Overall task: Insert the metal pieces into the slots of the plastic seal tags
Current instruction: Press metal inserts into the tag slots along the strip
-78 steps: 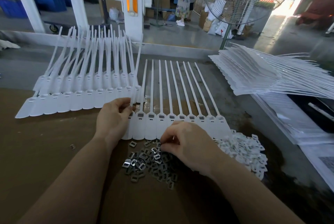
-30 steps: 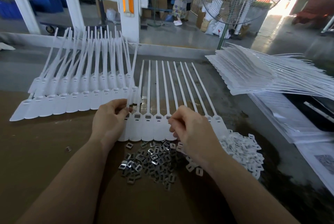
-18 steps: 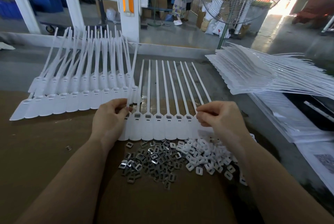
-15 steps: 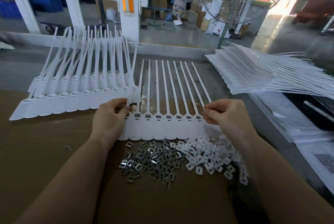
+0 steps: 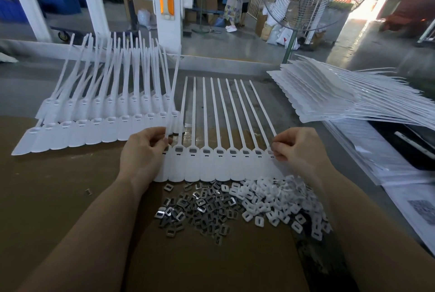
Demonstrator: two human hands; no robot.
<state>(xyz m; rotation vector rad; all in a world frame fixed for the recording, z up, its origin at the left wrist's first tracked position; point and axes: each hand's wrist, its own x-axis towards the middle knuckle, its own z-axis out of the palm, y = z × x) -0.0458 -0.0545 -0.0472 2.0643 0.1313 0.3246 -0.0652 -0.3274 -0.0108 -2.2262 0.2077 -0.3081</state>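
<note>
A joined strip of white seal tags [image 5: 215, 164] is pinched at its left end by the left hand [image 5: 143, 150] and at its right end by the right hand [image 5: 297, 148]. Just beside its near edge, metal pieces [image 5: 200, 211] are heaped on brown cardboard [image 5: 58, 185], touching white plastic caps [image 5: 277, 199] rightward

Seal tags [image 5: 221, 162], centre: white plastic, smooth, slight sheen. Metal pieces [image 5: 200, 211], lower centre: shiny silver steel. White clips [image 5: 277, 202] beside: matt plastic. Surface [image 5: 58, 185]: brown cardboard, matt; upper pt grey, smooth.
</note>
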